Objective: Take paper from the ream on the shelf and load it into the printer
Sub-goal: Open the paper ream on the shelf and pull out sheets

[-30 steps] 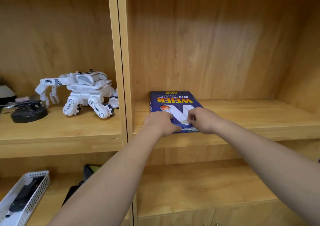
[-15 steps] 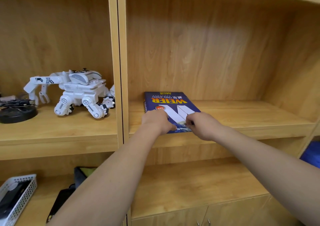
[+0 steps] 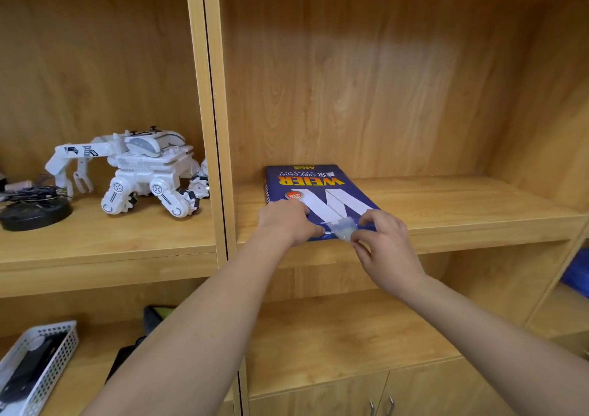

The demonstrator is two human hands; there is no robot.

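Observation:
A blue ream of copy paper [image 3: 314, 189], printed with orange "WEIER" lettering and white stripes, lies flat on the middle wooden shelf [image 3: 446, 205], near its left wall. My left hand [image 3: 287, 221] rests on the ream's near left corner, fingers curled down onto the wrapper. My right hand [image 3: 381, 246] pinches a crumpled flap of the wrapper [image 3: 342, 228] at the ream's near edge and lifts it a little. No printer is in view.
A white wheeled toy robot [image 3: 140, 173] and a black round base with cables [image 3: 32, 211] stand in the left compartment. A white perforated basket [image 3: 38, 364] sits lower left. Cabinet doors with handles [image 3: 381, 406] are below. Something blue [image 3: 577, 275] shows at far right.
My right hand has pulled back toward me, drawing up a flap of the ream's wrapper. The left hand stays on the ream's corner. The view has shifted slightly.

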